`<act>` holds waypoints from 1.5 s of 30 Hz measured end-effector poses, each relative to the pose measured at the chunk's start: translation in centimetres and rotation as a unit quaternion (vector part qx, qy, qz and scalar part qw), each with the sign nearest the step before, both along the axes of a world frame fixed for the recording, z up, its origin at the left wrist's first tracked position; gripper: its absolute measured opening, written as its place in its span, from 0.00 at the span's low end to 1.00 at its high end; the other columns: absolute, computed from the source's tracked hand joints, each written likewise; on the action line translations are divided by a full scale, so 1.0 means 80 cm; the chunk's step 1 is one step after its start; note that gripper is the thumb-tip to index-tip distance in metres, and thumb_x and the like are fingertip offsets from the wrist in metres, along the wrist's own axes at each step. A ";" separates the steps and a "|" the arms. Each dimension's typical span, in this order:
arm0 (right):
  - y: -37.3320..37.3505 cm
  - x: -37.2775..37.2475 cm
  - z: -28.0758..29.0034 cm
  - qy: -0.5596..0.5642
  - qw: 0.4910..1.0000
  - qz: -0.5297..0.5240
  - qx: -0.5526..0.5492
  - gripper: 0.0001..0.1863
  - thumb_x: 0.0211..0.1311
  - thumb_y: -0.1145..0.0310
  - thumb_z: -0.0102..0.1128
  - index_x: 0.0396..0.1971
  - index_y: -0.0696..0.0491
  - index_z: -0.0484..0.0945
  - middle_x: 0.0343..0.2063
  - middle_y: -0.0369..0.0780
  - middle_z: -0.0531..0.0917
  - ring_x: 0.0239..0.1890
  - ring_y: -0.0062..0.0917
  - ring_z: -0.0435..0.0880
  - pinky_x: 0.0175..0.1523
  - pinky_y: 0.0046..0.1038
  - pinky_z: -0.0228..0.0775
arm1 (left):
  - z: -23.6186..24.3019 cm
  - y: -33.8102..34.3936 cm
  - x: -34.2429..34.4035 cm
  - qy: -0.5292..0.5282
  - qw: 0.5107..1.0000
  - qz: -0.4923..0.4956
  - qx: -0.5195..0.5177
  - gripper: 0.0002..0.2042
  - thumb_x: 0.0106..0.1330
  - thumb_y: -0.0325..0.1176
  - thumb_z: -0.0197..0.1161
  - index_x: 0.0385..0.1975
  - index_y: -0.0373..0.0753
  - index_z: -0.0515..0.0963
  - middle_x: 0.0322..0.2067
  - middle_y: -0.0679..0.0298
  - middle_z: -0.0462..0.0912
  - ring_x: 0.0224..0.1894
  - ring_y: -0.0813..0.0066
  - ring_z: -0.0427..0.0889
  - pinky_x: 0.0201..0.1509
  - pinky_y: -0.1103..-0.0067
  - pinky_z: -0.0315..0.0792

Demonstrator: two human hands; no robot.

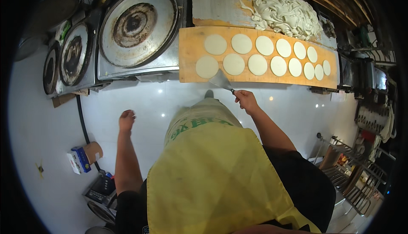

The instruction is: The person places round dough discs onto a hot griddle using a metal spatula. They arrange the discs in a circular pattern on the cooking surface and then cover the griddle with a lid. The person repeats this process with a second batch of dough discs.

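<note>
My right hand (247,101) is closed round the dark handle of a metal spatula (220,81). The spatula's wide blade reaches over the front edge of a long wooden board (189,42), at the lower right of the nearest dough round (207,67). Whether the blade touches that round or slides under it, I cannot tell. Flat, pale dough rounds, such as this one (257,65), lie in two rows along the board. My left hand (127,120) hangs apart over the floor on the left, its fingers curled in with nothing visible in them.
A large round griddle (168,17) stands left of the board, with a smaller griddle (87,49) further left. Behind the board lies a heap of dough strips (287,15). A cardboard box (93,152) sits on the floor at left; a metal rack (361,172) stands at right.
</note>
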State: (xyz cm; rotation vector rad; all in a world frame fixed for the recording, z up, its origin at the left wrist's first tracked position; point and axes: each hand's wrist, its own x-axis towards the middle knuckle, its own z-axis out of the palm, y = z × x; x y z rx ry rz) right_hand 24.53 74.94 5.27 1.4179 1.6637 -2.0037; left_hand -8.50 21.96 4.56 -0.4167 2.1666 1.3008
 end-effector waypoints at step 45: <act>-0.241 -0.301 0.191 -0.225 0.925 -0.158 0.264 0.13 0.65 0.63 0.61 0.38 0.59 0.84 0.24 0.44 0.84 0.26 0.29 0.81 0.35 0.29 0.72 | 0.015 0.611 -0.404 0.076 0.477 -0.875 -0.028 0.22 0.61 0.27 0.53 0.56 0.42 0.79 0.47 0.50 0.84 0.48 0.56 0.84 0.52 0.69 0.76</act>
